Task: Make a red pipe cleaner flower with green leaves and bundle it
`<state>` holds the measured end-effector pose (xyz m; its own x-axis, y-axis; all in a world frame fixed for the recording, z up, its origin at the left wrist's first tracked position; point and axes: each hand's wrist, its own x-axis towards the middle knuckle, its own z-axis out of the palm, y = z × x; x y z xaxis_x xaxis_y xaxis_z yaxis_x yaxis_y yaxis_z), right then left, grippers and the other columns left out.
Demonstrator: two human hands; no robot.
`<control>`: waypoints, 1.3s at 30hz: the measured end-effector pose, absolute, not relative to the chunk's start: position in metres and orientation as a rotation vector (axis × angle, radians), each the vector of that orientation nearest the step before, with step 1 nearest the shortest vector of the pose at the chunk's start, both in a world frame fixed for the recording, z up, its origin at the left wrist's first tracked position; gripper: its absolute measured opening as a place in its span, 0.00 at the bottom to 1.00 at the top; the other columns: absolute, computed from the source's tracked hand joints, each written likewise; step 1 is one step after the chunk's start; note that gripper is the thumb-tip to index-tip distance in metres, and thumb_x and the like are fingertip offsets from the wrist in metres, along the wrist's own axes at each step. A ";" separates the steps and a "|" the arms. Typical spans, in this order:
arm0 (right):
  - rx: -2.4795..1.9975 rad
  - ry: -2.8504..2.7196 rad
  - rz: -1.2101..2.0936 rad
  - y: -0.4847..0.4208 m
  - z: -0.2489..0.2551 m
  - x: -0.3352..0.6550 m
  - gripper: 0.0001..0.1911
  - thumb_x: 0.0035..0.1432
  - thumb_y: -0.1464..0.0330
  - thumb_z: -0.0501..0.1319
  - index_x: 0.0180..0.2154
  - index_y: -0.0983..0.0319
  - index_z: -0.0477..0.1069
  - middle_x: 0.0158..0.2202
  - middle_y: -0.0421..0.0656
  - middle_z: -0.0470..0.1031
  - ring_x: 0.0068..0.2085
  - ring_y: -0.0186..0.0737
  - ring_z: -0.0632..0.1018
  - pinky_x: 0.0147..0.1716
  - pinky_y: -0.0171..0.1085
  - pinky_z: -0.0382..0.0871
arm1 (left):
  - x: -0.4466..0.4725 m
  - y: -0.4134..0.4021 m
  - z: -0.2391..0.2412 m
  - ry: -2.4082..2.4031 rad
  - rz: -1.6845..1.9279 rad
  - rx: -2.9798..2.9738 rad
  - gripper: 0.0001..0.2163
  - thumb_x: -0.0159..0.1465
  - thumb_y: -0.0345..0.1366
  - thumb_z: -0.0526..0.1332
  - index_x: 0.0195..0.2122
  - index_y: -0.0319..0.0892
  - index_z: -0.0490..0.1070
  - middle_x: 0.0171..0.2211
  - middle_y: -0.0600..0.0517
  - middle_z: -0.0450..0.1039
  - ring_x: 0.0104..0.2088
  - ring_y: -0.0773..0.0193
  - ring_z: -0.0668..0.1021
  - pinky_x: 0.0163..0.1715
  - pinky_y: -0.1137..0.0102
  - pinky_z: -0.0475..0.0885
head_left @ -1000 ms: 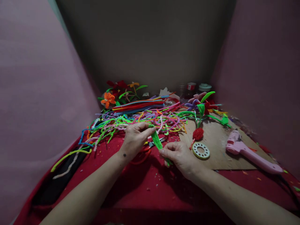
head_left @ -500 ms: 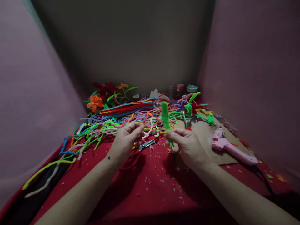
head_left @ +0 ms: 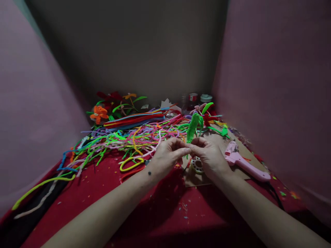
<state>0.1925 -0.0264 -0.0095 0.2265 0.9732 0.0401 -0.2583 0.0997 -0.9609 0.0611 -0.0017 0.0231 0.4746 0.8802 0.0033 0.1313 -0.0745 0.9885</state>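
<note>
A green fuzzy leaf shape, made of pipe cleaner, stands upright between my hands over the front of the table. My right hand pinches it near its lower end. From the other side my left hand meets it there, thumb and forefinger closed at the leaf's base. The fingertips of both hands touch or nearly touch and hide the stem. Under my left wrist lie scissors with yellow and red handles, their blades mostly covered. Below my right fingers sits a pale ring-shaped spool, partly hidden.
Loose coloured pipe cleaners spread over the red cloth, with a straight bundle behind. A pink glue gun lies on cardboard at right. Finished flowers and bottles stand at the back.
My left hand has moved right to the base of the green leaf, joining my right hand. The leaf now tilts slightly right. The view has shifted a little to the right.
</note>
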 end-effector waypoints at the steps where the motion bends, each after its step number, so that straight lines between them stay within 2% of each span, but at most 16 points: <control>1: -1.063 -0.864 1.145 -0.027 -0.011 0.192 0.15 0.37 0.63 0.68 0.20 0.63 0.64 0.15 0.33 0.62 0.17 0.26 0.60 0.17 0.30 0.51 | 0.064 -0.003 0.021 0.918 0.786 1.535 0.06 0.52 0.33 0.62 0.27 0.38 0.67 0.18 0.59 0.65 0.15 0.76 0.64 0.15 0.78 0.58; 5: -1.044 -0.817 1.257 -0.030 -0.016 0.194 0.16 0.37 0.61 0.69 0.20 0.63 0.64 0.14 0.33 0.61 0.16 0.25 0.60 0.16 0.30 0.48 | 0.069 -0.007 0.013 0.971 0.783 1.490 0.06 0.50 0.33 0.63 0.24 0.38 0.66 0.15 0.60 0.63 0.13 0.76 0.63 0.13 0.78 0.56; 9: -1.100 -0.940 1.281 -0.036 -0.021 0.205 0.12 0.44 0.61 0.64 0.24 0.65 0.68 0.18 0.37 0.66 0.19 0.29 0.65 0.19 0.32 0.56 | 0.068 -0.008 0.008 0.976 0.725 1.421 0.07 0.48 0.34 0.63 0.24 0.38 0.66 0.16 0.59 0.64 0.14 0.76 0.64 0.14 0.78 0.56; 11: -1.275 -1.115 1.093 -0.041 -0.023 0.212 0.09 0.47 0.64 0.61 0.26 0.64 0.70 0.22 0.40 0.69 0.22 0.33 0.68 0.23 0.34 0.61 | 0.065 -0.006 0.005 0.998 0.736 1.408 0.06 0.48 0.33 0.63 0.23 0.38 0.66 0.16 0.59 0.63 0.14 0.76 0.63 0.15 0.78 0.55; 13: -1.477 -1.383 0.709 -0.046 -0.027 0.217 0.06 0.50 0.68 0.58 0.28 0.64 0.71 0.28 0.45 0.72 0.30 0.39 0.71 0.31 0.38 0.63 | 0.062 -0.003 0.002 1.017 0.752 1.409 0.06 0.48 0.32 0.62 0.23 0.38 0.65 0.15 0.59 0.62 0.14 0.76 0.62 0.15 0.78 0.54; 16: -1.681 -1.740 0.166 -0.051 -0.033 0.218 0.07 0.53 0.69 0.56 0.31 0.65 0.71 0.36 0.52 0.71 0.40 0.48 0.70 0.41 0.44 0.62 | 0.059 0.002 -0.006 1.028 0.732 1.396 0.06 0.48 0.31 0.62 0.22 0.39 0.63 0.14 0.60 0.60 0.14 0.76 0.61 0.14 0.78 0.52; 20: -1.860 -1.912 -0.077 -0.050 -0.036 0.209 0.17 0.51 0.59 0.58 0.35 0.67 0.70 0.39 0.57 0.70 0.43 0.54 0.68 0.40 0.47 0.62 | 0.059 0.004 -0.017 1.036 0.664 1.300 0.07 0.50 0.33 0.60 0.22 0.41 0.60 0.12 0.61 0.57 0.11 0.77 0.56 0.12 0.78 0.46; 22: -1.911 -1.938 -0.103 -0.048 -0.036 0.205 0.18 0.50 0.58 0.58 0.35 0.68 0.70 0.39 0.57 0.69 0.42 0.54 0.68 0.40 0.46 0.62 | 0.059 0.003 -0.020 1.015 0.630 1.250 0.07 0.51 0.34 0.59 0.23 0.41 0.60 0.11 0.61 0.56 0.10 0.77 0.55 0.11 0.78 0.44; 27: -1.892 -1.863 -0.012 -0.042 -0.039 0.208 0.14 0.48 0.62 0.58 0.33 0.66 0.71 0.37 0.53 0.69 0.41 0.51 0.69 0.41 0.43 0.61 | 0.057 0.003 -0.021 1.013 0.547 1.265 0.05 0.51 0.34 0.57 0.22 0.39 0.63 0.10 0.59 0.57 0.10 0.76 0.56 0.10 0.78 0.43; 30: -1.858 -1.698 0.140 -0.040 -0.040 0.211 0.12 0.46 0.63 0.59 0.30 0.65 0.73 0.35 0.50 0.69 0.39 0.47 0.70 0.39 0.40 0.62 | 0.056 0.002 -0.020 1.030 0.585 1.223 0.05 0.50 0.33 0.58 0.22 0.39 0.62 0.15 0.56 0.65 0.10 0.76 0.59 0.10 0.79 0.43; 35: -1.701 -1.423 0.678 -0.042 -0.032 0.213 0.13 0.45 0.62 0.59 0.30 0.65 0.75 0.26 0.44 0.72 0.30 0.39 0.72 0.29 0.35 0.62 | 0.056 -0.002 -0.015 0.822 0.549 1.078 0.04 0.49 0.32 0.60 0.24 0.37 0.66 0.19 0.55 0.65 0.13 0.77 0.61 0.10 0.79 0.47; 39: -1.507 -1.141 1.122 -0.047 -0.026 0.209 0.10 0.42 0.65 0.60 0.26 0.64 0.72 0.23 0.41 0.72 0.22 0.33 0.69 0.20 0.32 0.57 | 0.057 -0.003 -0.013 0.744 0.542 1.015 0.03 0.49 0.30 0.60 0.24 0.37 0.66 0.19 0.56 0.64 0.13 0.78 0.60 0.10 0.80 0.49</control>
